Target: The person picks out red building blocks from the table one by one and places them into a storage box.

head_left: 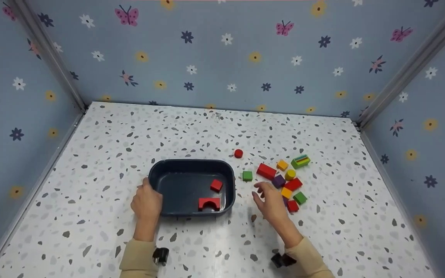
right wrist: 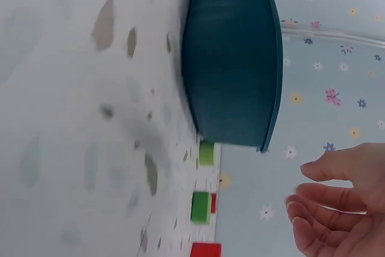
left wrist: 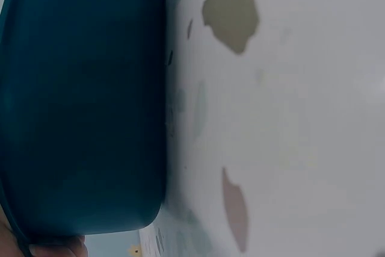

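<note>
A dark blue tub point(head_left: 182, 193) stands on the speckled table, and my left hand point(head_left: 147, 200) grips its left rim. In the left wrist view, the tub's outer wall point(left wrist: 84, 100) fills the left side, with my fingers point(left wrist: 63, 250) at the rim. Inside the tub lie a red cube point(head_left: 216, 185) and a red arch block point(head_left: 209, 203). My right hand point(head_left: 272, 202) is raised between the tub and a block pile, its fingers loosely bent around nothing. A green cube point(head_left: 247, 176) and a red block point(head_left: 266, 171) lie just beyond its fingertips.
Right of the tub, the pile includes a yellow cylinder point(head_left: 290, 174), a purple block point(head_left: 278, 181), a green cube point(head_left: 300, 198) and a striped green block point(head_left: 301, 161). A red cylinder point(head_left: 238, 153) lies behind the tub's right corner. Patterned walls point(head_left: 222, 69) enclose the table.
</note>
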`<state>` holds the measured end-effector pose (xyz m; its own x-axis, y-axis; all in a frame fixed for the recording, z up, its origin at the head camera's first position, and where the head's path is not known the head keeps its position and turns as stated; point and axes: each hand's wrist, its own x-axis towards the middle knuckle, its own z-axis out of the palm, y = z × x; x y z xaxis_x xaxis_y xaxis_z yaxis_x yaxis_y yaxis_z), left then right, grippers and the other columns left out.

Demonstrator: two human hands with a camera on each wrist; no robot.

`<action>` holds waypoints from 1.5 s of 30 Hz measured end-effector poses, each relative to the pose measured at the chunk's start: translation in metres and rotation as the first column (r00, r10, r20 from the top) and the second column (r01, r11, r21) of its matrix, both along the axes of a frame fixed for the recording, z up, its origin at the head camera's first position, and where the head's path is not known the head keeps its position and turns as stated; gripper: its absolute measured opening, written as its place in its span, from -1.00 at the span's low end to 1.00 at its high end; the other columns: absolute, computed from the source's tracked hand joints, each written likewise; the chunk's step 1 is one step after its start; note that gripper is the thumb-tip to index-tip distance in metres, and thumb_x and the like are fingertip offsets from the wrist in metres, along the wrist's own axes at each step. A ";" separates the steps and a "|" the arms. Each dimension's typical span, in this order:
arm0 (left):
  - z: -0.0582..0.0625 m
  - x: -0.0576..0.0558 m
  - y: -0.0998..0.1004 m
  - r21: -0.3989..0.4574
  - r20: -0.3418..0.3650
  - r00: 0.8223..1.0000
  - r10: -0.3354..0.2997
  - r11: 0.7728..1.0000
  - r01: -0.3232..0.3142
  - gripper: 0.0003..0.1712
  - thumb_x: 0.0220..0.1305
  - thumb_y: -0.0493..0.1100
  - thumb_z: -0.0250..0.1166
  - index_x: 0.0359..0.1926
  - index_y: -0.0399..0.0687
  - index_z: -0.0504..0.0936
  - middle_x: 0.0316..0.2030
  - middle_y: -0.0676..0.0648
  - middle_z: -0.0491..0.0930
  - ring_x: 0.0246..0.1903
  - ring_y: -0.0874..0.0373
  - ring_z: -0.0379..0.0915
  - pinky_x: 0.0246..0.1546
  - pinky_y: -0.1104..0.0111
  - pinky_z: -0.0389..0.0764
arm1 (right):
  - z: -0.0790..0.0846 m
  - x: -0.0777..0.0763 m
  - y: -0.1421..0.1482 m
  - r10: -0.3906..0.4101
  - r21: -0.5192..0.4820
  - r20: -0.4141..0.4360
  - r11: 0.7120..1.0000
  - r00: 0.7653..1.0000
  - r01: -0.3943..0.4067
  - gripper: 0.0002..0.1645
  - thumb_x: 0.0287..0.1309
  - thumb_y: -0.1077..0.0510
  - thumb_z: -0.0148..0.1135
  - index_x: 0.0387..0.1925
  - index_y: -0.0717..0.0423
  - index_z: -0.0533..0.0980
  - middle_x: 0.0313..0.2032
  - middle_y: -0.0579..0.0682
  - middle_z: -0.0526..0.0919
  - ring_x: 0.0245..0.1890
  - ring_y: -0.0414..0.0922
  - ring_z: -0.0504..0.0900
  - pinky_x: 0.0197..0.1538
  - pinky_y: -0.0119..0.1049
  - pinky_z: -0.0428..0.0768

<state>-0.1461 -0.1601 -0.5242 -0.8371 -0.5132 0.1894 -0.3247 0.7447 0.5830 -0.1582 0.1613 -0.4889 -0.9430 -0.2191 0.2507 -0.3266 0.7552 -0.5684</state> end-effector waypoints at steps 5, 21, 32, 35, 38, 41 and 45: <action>0.000 0.001 -0.001 -0.008 -0.013 1.000 0.012 1.000 -0.012 -0.56 -0.06 -0.40 0.08 -0.05 -0.34 0.42 -0.43 -0.45 0.48 -0.54 -0.39 0.43 -0.59 -0.08 0.36 | 0.001 0.002 0.016 -0.073 0.042 0.054 0.997 0.996 0.071 -0.77 -0.01 0.23 0.24 -0.24 0.18 0.50 -0.42 -0.01 0.50 -0.44 -0.14 0.46 -0.35 -0.34 0.48; -0.002 0.001 -0.003 -0.015 -0.036 0.999 -0.006 1.000 0.006 -0.58 -0.07 -0.41 0.07 -0.07 -0.36 0.42 -0.44 -0.46 0.48 -0.55 -0.39 0.43 -0.60 -0.08 0.37 | 0.000 0.007 0.055 -0.147 0.083 0.091 0.987 0.985 0.139 -0.75 -0.01 0.26 0.23 -0.23 0.24 0.49 -0.45 -0.01 0.47 -0.49 -0.14 0.42 -0.38 -0.30 0.45; -0.002 0.002 -0.001 -0.015 -0.020 1.000 0.004 1.000 -0.004 -0.57 -0.07 -0.40 0.09 -0.07 -0.36 0.43 -0.44 -0.47 0.48 -0.56 -0.39 0.43 -0.60 -0.09 0.37 | -0.002 0.001 0.078 -0.246 0.202 0.204 0.958 0.948 0.205 -0.64 -0.01 0.19 0.25 -0.14 0.23 0.44 -0.33 0.11 0.53 -0.42 -0.08 0.50 -0.33 -0.16 0.50; -0.003 0.002 -0.001 -0.015 -0.015 1.000 0.009 1.000 -0.009 -0.59 -0.07 -0.39 0.08 -0.08 -0.35 0.43 -0.44 -0.47 0.48 -0.56 -0.40 0.43 -0.60 -0.09 0.36 | -0.004 0.000 0.081 -0.268 0.242 0.228 0.947 0.936 0.212 -0.61 -0.01 0.16 0.25 -0.12 0.22 0.43 -0.30 0.13 0.52 -0.40 -0.06 0.49 -0.32 -0.12 0.49; -0.002 0.001 0.000 -0.013 -0.007 1.000 0.010 1.000 -0.011 -0.58 -0.07 -0.39 0.08 -0.07 -0.34 0.42 -0.43 -0.47 0.48 -0.55 -0.40 0.43 -0.59 -0.09 0.36 | -0.006 -0.001 0.084 -0.272 0.259 0.235 0.943 0.933 0.209 -0.58 -0.02 0.16 0.26 -0.10 0.24 0.41 -0.30 0.13 0.51 -0.37 -0.03 0.50 -0.29 -0.09 0.49; -0.001 0.001 0.000 -0.006 0.004 1.000 0.000 1.000 0.000 -0.56 -0.05 -0.39 0.08 -0.04 -0.34 0.42 -0.42 -0.45 0.48 -0.54 -0.38 0.44 -0.59 -0.08 0.37 | -0.010 -0.002 0.087 -0.276 0.279 0.236 0.938 0.932 0.207 -0.56 -0.03 0.15 0.27 -0.10 0.25 0.41 -0.29 0.12 0.50 -0.33 0.00 0.52 -0.27 -0.03 0.48; 0.000 0.001 0.000 0.001 0.014 1.000 -0.013 1.000 0.013 -0.55 -0.04 -0.39 0.09 -0.02 -0.35 0.41 -0.41 -0.44 0.48 -0.53 -0.36 0.45 -0.58 -0.06 0.39 | -0.012 -0.005 0.089 -0.286 0.293 0.270 0.934 0.919 0.204 -0.55 -0.01 0.12 0.25 -0.08 0.26 0.41 -0.29 0.12 0.49 -0.30 0.02 0.52 -0.25 0.03 0.45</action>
<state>-0.1453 -0.1598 -0.5238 -0.8460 -0.5029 0.1770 -0.3234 0.7481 0.5795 -0.1633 0.2501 -0.5008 -0.9960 0.0110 -0.0891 0.0449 0.9206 -0.3878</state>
